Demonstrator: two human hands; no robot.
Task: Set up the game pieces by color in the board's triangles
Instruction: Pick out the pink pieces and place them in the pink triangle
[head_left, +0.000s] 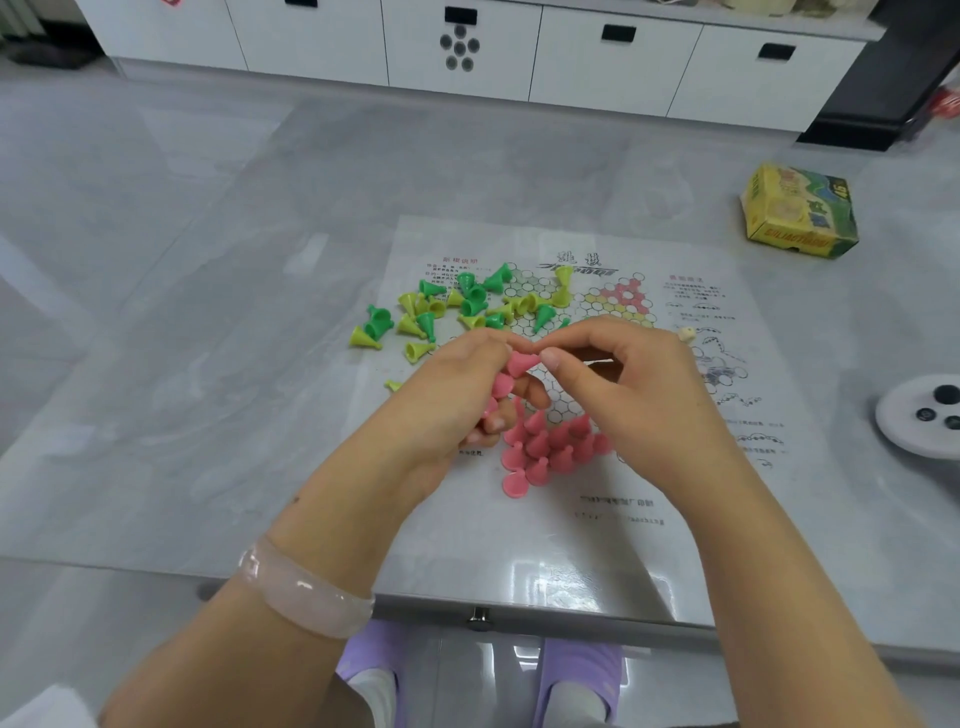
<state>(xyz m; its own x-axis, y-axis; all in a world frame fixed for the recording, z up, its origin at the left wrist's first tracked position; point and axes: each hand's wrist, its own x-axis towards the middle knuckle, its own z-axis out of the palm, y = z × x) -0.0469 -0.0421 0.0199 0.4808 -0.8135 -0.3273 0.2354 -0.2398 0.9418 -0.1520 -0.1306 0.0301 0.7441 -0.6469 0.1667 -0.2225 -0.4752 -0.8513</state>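
The left hand (457, 395) cups several pink pieces (503, 385). The right hand (623, 384) pinches one pink piece (521, 362) between them, above the board (649, 483).

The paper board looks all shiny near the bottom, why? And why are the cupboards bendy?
Head view: white glare patches sit on the glossy board sheet near the table edge, from light bouncing off it; the small print there is blurred. Head view: the wide-angle lens bows the cabinets at the top. The pink pieces stay fairly sharp.
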